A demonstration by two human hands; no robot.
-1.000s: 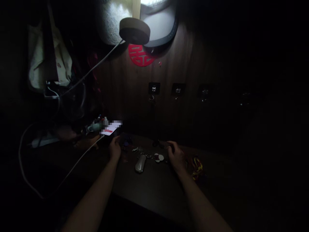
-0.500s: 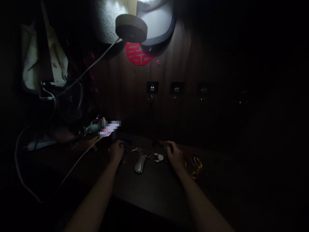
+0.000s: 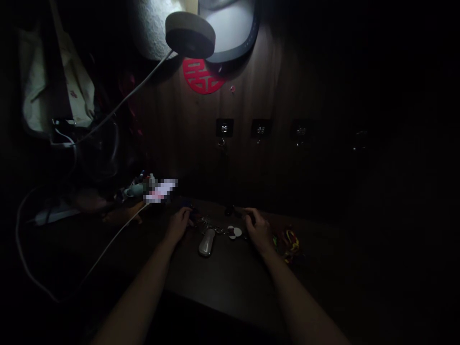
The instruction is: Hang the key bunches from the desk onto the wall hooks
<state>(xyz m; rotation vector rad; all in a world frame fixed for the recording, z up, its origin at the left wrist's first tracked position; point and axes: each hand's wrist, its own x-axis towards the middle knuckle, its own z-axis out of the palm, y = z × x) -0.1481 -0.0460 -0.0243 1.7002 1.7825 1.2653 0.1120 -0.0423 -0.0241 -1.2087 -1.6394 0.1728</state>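
In the dim light, my left hand (image 3: 178,225) rests at the left end of a key bunch, its fingers curled. What is between them, if anything, is too dark to name. The keys (image 3: 204,221) lie on the dark surface, linked to a silvery rounded fob (image 3: 206,243) and a white three-lobed charm (image 3: 235,232) by a metal chain (image 3: 219,231). My right hand (image 3: 258,231) is just right of the charm, with thumb and forefinger bent toward each other. A small dark object (image 3: 230,210) lies by its fingertips; the grip itself is lost in shadow.
A tangle of yellow and red cord (image 3: 293,241) lies right of my right hand. At the left are a lit, blurred-out screen (image 3: 160,190), a white cable (image 3: 115,237) and a hanging cloth bag (image 3: 77,91). A round lamp (image 3: 190,36) and caps (image 3: 230,28) are above, dark hooks (image 3: 224,128) behind.
My left hand has moved a little right, closer to the keys. My right hand has barely moved. The whole view has shifted slightly, with the background sliding left and up.
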